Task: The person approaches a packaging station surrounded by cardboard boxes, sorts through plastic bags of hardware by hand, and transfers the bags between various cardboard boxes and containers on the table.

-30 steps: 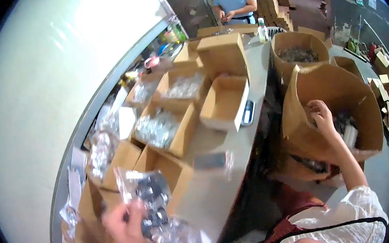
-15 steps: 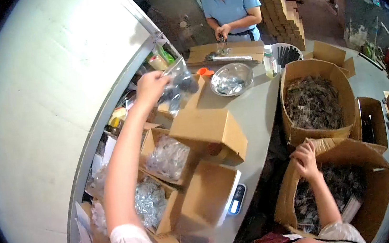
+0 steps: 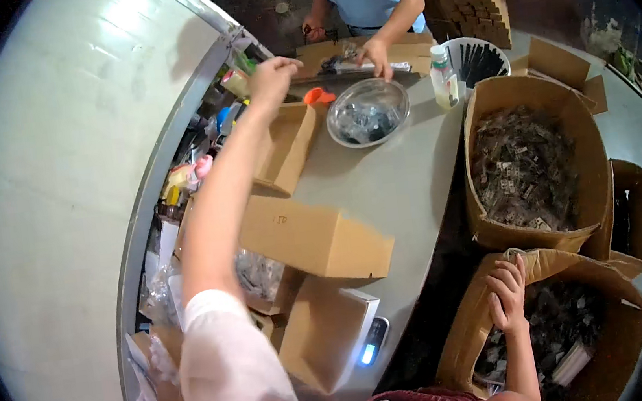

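My left hand (image 3: 274,83) reaches out above the far end of an open cardboard box (image 3: 291,144). Its fingers point right, and nothing shows in them. A metal bowl (image 3: 369,139) stands to the right of that box, with clear plastic and dark pieces (image 3: 379,120) inside. A co-worker's hand (image 3: 377,55) is at the bowl's far rim. My right hand (image 3: 508,294) lies with fingers extended at the rim of a large carton (image 3: 459,339). Dark pieces in clear plastic (image 3: 579,310) fill the carton.
A second large carton (image 3: 595,169) of small bagged pieces stands beyond the first. On the table are a lit digital scale (image 3: 373,345), several cardboard boxes (image 3: 293,231), a bottle (image 3: 443,79), an orange scoop (image 3: 317,95) and a white tub of black strips (image 3: 502,69).
The clear bag of dark pieces has left my left hand, and similar contents now show in the bowl. The co-worker's hand has come to the bowl. My right hand's fingers have straightened.
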Available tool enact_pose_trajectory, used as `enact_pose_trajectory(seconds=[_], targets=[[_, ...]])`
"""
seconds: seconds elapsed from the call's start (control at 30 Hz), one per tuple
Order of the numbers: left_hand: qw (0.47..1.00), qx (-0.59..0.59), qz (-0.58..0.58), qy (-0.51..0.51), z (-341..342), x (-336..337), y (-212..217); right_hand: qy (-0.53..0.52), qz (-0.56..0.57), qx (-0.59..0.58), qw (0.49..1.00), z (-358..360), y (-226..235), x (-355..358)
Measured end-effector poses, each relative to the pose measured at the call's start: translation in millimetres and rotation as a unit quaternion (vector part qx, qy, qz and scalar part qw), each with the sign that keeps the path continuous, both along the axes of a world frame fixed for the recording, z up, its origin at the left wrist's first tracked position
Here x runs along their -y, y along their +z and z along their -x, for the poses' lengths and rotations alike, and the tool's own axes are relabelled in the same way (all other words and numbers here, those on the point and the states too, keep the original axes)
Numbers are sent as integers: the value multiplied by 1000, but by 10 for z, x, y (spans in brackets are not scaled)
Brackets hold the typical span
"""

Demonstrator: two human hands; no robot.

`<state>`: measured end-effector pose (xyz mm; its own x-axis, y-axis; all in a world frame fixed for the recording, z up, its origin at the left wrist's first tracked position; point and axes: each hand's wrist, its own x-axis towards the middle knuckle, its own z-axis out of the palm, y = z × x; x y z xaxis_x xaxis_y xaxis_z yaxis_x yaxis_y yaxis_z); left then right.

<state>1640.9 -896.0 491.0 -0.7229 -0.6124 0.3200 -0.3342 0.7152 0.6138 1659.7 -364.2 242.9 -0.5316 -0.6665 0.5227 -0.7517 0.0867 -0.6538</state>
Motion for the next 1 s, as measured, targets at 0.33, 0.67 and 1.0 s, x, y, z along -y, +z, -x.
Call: enact_pose_trajectory(seconds=[0.33, 0.67, 1.0], targets=[[959, 43, -280, -10, -2813, -1925, 951, 31, -42, -32, 998, -115, 29, 48], [848, 7, -493, 198, -5449, -2664, -28, -29, 40, 322, 945, -201, 620, 38], [845, 19, -528, 79, -6534, -3580, -1088, 174, -159, 292, 927, -1404, 1205, 1080]])
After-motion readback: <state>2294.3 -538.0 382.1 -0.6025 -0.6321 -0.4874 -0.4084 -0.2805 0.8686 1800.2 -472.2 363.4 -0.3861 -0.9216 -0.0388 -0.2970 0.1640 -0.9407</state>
